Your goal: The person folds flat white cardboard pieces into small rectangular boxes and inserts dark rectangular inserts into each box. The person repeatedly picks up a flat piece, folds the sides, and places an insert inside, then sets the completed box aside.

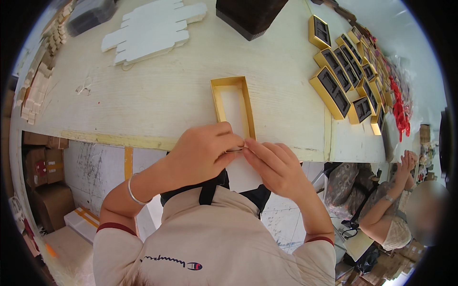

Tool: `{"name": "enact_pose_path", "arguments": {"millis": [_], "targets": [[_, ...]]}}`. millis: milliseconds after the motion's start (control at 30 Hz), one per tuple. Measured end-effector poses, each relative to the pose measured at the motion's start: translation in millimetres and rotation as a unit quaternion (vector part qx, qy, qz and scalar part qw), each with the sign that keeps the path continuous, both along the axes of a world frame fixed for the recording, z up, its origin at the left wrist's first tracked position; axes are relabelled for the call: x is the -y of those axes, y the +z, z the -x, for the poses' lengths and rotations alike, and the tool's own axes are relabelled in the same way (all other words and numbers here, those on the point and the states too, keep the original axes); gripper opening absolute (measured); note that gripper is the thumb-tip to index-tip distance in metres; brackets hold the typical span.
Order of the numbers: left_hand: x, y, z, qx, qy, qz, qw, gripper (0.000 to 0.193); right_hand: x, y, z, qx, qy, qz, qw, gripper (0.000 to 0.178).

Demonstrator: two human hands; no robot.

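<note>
A shallow gold cardboard box (248,107) with a pale inside lies at the table's front edge, its long sides pointing away from me. My left hand (202,148) pinches its near end, thumb and fingers closed on the cardboard. Close beside it, my right hand (276,167) has thumb and fingertips pressed together on the near right corner. The fingers of both hands almost meet there and hide most of that end. The far end and both long walls stand upright.
White flat carton blanks (152,31) are stacked at the far left, near a dark stack (245,19). Several gold boxes with black inserts (330,90) stand at the right, beside red material (400,107). A co-worker's arm (386,207) shows at lower right.
</note>
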State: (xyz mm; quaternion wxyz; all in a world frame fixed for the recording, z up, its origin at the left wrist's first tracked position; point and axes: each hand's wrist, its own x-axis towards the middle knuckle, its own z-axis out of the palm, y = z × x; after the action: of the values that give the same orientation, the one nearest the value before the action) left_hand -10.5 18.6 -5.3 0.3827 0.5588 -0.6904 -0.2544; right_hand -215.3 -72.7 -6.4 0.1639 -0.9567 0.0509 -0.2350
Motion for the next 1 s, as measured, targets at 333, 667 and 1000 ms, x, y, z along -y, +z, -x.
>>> {"name": "enact_pose_path", "arguments": {"millis": [333, 667, 1000], "targets": [[-1, 11, -17, -0.063, -0.025, -0.121, 0.99, 0.036, 3, -15, -29, 0.08, -0.011, -0.491, 0.867, 0.044], [3, 14, -11, -0.107, 0.037, -0.063, 0.992, 0.033, -7, -15, -35, 0.099, -0.11, -0.005, 0.989, 0.032], [-6, 6, 1, 0.202, 0.039, 0.031, 0.978, 0.008, -1, 2, -40, -0.056, -0.069, 0.042, 0.995, 0.011]]}}
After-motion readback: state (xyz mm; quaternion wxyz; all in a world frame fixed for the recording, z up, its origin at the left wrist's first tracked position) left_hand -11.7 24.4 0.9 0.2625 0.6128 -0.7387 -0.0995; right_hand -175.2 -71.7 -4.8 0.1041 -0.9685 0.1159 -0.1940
